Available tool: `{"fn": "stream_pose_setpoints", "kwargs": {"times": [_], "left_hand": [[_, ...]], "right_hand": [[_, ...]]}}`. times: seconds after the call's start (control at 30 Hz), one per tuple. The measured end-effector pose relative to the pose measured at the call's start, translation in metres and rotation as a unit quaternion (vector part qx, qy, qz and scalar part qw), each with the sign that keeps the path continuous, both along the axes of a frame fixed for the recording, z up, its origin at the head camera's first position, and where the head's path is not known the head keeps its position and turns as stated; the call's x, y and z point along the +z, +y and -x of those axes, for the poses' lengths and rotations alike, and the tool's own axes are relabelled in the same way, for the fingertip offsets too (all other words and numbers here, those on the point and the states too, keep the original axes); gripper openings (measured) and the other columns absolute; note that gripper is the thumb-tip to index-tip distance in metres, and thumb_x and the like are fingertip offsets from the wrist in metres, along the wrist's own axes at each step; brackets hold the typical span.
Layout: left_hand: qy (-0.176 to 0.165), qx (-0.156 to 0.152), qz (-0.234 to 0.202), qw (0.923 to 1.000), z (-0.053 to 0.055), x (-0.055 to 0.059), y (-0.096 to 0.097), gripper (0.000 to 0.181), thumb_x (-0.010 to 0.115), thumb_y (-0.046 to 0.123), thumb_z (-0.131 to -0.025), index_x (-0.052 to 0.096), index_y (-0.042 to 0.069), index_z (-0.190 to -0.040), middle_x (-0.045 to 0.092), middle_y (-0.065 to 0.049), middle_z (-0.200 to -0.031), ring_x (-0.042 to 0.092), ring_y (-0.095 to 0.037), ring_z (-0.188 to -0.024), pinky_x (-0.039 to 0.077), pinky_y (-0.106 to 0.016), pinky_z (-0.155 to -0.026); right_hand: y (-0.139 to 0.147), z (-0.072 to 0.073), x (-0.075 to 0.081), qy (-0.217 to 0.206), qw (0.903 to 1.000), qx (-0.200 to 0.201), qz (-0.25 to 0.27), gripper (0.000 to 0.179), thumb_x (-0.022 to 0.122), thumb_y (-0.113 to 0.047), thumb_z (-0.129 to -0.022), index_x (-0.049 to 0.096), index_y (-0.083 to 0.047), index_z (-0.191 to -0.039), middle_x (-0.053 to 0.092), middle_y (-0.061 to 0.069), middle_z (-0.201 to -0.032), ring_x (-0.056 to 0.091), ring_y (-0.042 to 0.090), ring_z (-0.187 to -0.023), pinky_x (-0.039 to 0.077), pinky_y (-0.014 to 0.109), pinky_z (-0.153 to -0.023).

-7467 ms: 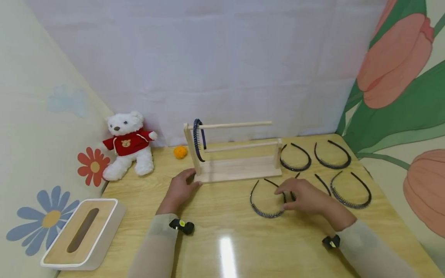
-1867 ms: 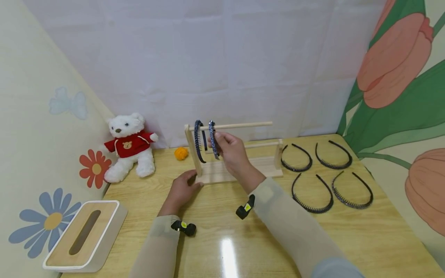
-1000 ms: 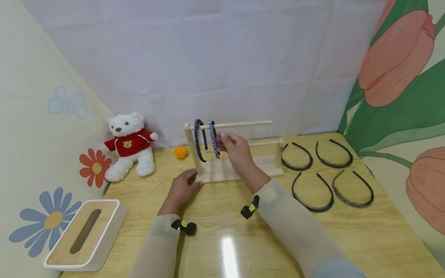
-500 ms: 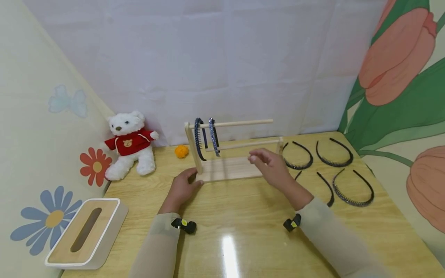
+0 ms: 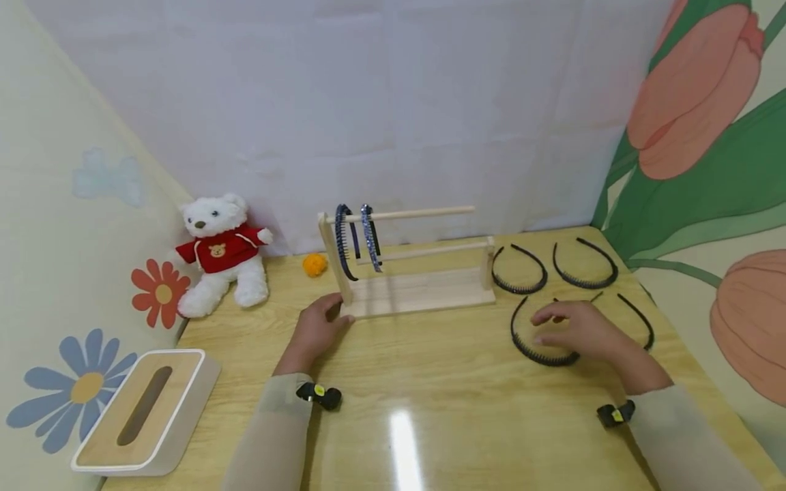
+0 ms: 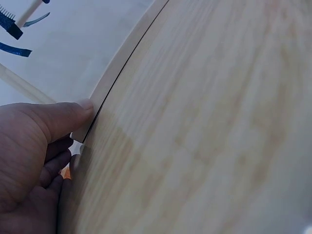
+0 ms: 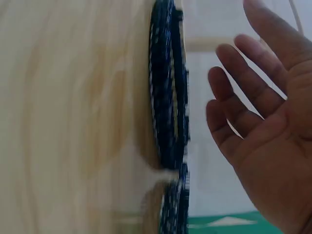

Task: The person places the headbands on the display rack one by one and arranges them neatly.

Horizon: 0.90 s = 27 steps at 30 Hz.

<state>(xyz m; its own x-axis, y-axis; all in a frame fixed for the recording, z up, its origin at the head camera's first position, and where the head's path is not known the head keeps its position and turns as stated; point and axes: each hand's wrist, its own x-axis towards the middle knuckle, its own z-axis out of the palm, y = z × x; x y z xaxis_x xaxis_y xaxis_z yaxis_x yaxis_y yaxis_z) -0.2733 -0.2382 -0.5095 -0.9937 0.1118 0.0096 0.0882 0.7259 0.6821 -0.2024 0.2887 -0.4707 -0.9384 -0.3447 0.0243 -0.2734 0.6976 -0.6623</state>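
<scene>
A wooden rack [image 5: 424, 290] with two horizontal rods stands at the middle of the table. Two dark toothed headbands hang on its upper rod: a navy one [image 5: 341, 242] by the left post, and a glittery one [image 5: 370, 239] beside it. My left hand [image 5: 316, 331] grips the left front corner of the rack's base, thumb along the edge in the left wrist view. With fingers spread and nothing held, my right hand [image 5: 583, 331] hovers over a black headband [image 5: 531, 351] and partly hides another headband [image 5: 641, 320]. The right wrist view shows a dark headband [image 7: 163, 87] beside the fingers.
Two more headbands, a left one [image 5: 522, 288] and a right one [image 5: 586, 282], lie behind, right of the rack. A white teddy bear [image 5: 221, 249] in red sits back left. An orange ball [image 5: 314, 265] and a tissue box [image 5: 147, 416] are also at the left.
My right hand hung the glittery headband, earlier on the table, on the upper rod, let go, and moved right to the lying headbands. My left hand stayed at the rack's corner.
</scene>
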Motion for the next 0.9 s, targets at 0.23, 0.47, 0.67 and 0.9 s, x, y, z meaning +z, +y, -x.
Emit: {"fn": "stream_pose_setpoints", "kwargs": {"times": [0.23, 0.47, 0.67, 0.9], "left_hand": [[-0.005, 0.005, 0.012, 0.9999, 0.001, 0.004, 0.000, 0.056, 0.074, 0.020, -0.106, 0.057, 0.006, -0.158, 0.051, -0.024, -0.165, 0.042, -0.046, -0.157, 0.033, -0.061, -0.132], [0.004, 0.003, 0.008, 1.0000, 0.002, 0.001, 0.002, 0.055, 0.075, 0.019, -0.105, 0.059, 0.004, -0.155, 0.053, -0.024, -0.163, 0.044, -0.046, -0.156, 0.034, -0.061, -0.132], [-0.003, 0.000, 0.003, 1.0000, 0.002, -0.003, 0.002, 0.056, 0.075, 0.019, -0.105, 0.058, 0.005, -0.157, 0.052, -0.023, -0.164, 0.044, -0.045, -0.156, 0.034, -0.061, -0.132], [0.007, 0.004, -0.003, 1.0000, 0.002, -0.001, 0.003, 0.054, 0.076, 0.018, -0.104, 0.060, 0.004, -0.154, 0.054, -0.025, -0.162, 0.046, -0.046, -0.155, 0.034, -0.061, -0.132]], "right_hand": [[0.022, -0.006, -0.005, -0.032, 0.9951, 0.067, -0.065, 0.030, 0.095, -0.029, -0.086, 0.084, -0.020, -0.111, 0.078, -0.001, -0.118, 0.073, 0.028, -0.114, 0.062, 0.045, -0.097], [0.011, -0.006, -0.005, -0.019, 0.9860, 0.121, -0.113, 0.013, 0.091, -0.011, -0.086, 0.084, -0.022, -0.090, 0.072, -0.012, -0.092, 0.065, 0.003, -0.085, 0.058, 0.027, -0.076], [-0.021, -0.011, -0.008, -0.057, 0.9769, 0.182, -0.096, 0.015, 0.089, -0.013, -0.089, 0.078, -0.023, -0.084, 0.066, -0.016, -0.084, 0.057, -0.003, -0.076, 0.053, 0.022, -0.069], [-0.066, -0.006, -0.002, -0.087, 0.9618, 0.259, -0.009, 0.010, 0.081, -0.019, -0.100, 0.073, -0.024, -0.096, 0.065, -0.015, -0.088, 0.058, 0.000, -0.080, 0.055, 0.022, -0.072]]}}
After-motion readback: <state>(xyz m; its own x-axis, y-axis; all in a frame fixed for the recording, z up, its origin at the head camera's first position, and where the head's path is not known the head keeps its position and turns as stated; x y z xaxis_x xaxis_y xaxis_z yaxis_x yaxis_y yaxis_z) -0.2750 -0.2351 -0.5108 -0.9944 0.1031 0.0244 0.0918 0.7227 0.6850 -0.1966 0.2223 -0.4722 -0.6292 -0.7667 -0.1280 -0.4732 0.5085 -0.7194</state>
